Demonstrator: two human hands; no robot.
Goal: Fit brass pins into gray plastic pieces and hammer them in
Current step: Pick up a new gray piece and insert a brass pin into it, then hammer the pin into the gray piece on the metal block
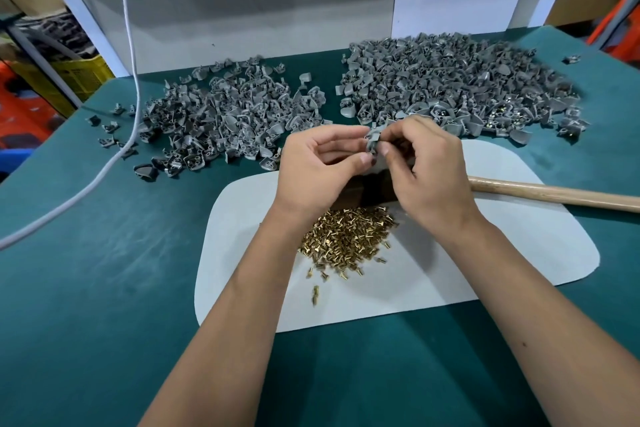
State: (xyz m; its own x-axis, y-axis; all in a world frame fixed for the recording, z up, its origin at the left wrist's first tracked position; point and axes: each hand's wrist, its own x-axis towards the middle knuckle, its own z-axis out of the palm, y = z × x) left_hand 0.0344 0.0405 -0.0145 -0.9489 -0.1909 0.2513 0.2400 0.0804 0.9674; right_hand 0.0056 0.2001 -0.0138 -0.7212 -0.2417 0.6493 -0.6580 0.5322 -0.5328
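Note:
My left hand (320, 163) and my right hand (422, 166) meet above the white mat (485, 274), both pinching one gray plastic piece (373, 141) between their fingertips. Whether a pin sits in it is hidden by my fingers. A heap of brass pins (346, 239) lies on the mat just below my wrists. The hammer's wooden handle (554, 196) runs off to the right behind my right hand, and its dark head (375, 189) shows between my hands. Two large heaps of gray plastic pieces lie beyond: one at the left (225, 114), one at the right (450, 80).
The table is covered in green felt (104, 288). A white cable (128, 45) hangs down at the left and trails across the felt. A gray back panel (242, 10) closes the far side. Stray gray pieces (110, 128) lie left of the left heap.

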